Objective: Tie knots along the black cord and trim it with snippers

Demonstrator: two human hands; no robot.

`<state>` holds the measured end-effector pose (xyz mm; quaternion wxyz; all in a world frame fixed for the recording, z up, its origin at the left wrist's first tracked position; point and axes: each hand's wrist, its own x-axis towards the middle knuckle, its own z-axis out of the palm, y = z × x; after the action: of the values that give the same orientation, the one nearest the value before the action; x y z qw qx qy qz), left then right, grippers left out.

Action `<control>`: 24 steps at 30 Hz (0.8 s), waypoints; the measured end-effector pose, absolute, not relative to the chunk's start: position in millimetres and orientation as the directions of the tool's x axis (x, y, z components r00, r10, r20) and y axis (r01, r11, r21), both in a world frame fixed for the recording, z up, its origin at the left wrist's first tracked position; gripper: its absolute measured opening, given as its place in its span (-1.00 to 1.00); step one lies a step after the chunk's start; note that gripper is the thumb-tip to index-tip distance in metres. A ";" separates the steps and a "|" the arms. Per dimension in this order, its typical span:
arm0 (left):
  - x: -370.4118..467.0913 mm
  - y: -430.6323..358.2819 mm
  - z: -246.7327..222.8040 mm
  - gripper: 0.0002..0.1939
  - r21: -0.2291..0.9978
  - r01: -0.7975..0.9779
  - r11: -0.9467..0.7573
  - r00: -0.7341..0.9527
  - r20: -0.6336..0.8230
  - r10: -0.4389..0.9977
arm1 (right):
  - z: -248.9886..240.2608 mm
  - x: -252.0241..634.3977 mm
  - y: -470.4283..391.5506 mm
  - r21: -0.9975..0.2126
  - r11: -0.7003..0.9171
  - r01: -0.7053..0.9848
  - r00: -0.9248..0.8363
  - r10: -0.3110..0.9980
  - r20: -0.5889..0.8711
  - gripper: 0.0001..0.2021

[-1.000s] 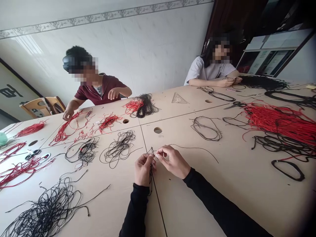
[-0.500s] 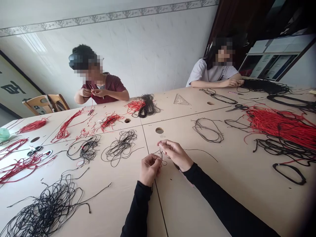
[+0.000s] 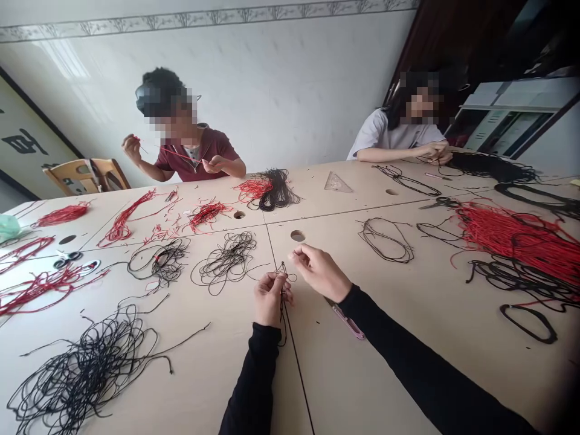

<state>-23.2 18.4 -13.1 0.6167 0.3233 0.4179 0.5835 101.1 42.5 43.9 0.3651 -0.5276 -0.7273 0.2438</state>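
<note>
Left hand (image 3: 270,297) pinches the black cord (image 3: 283,266) in narrow grip; right hand (image 3: 321,269) is near; its grip I cannot tell.

A shared craft workroom, with cord bundles (image 3: 93,368) and scissors (image 3: 67,258) across joined tables (image 3: 217,338).

The held cord (image 3: 283,266) is black. The table (image 3: 408,362) is plain beige. The right-hand bundle (image 3: 516,232) is red, crossed by black strands. The sleeves (image 3: 399,350) are plain black. The wall (image 3: 281,90) is pale grey, faintly mottled; its border (image 3: 199,19) repeats a darker plant motif.
</note>
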 end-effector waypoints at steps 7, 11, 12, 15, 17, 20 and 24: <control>-21.1 16.8 -13.9 -0.66 0.916 -0.389 0.099 -0.035 -0.122 0.992 | 7.6 109.3 20.8 -0.907 0.232 0.352 -0.185 0.967 0.176 -0.75; -21.2 16.5 -13.3 -0.66 0.917 -0.383 0.114 0.011 -0.118 0.993 | 7.1 111.8 23.8 -0.909 0.224 0.352 -0.150 0.972 0.181 -0.73; -21.3 16.5 -13.3 -0.66 0.916 -0.384 0.116 0.022 -0.116 0.993 | 6.7 113.0 24.3 -0.910 0.219 0.353 -0.144 0.973 0.178 -0.73; -21.5 16.7 -13.3 -0.66 0.919 -0.374 0.126 0.039 -0.121 0.992 | 5.2 116.0 24.5 -0.914 0.209 0.347 -0.128 0.976 0.174 -0.74; -21.7 16.6 -13.3 -0.66 0.923 -0.362 0.129 0.044 -0.121 0.992 | 4.7 116.8 24.2 -0.917 0.205 0.342 -0.118 0.978 0.174 -0.75; -21.8 16.4 -13.3 -0.64 0.929 -0.348 0.124 0.054 -0.112 0.992 | 5.2 116.6 23.5 -0.921 0.197 0.336 -0.108 0.980 0.170 -0.76; -22.2 16.0 -13.6 -0.64 0.934 -0.338 0.118 0.052 -0.107 0.993 | 7.0 116.0 22.0 -0.914 0.219 0.341 -0.102 0.975 0.195 -0.78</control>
<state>-22.2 16.0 -13.6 0.6148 0.3846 0.4256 0.5412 116.0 22.0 7.0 0.4364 -0.5083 -0.6473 0.3635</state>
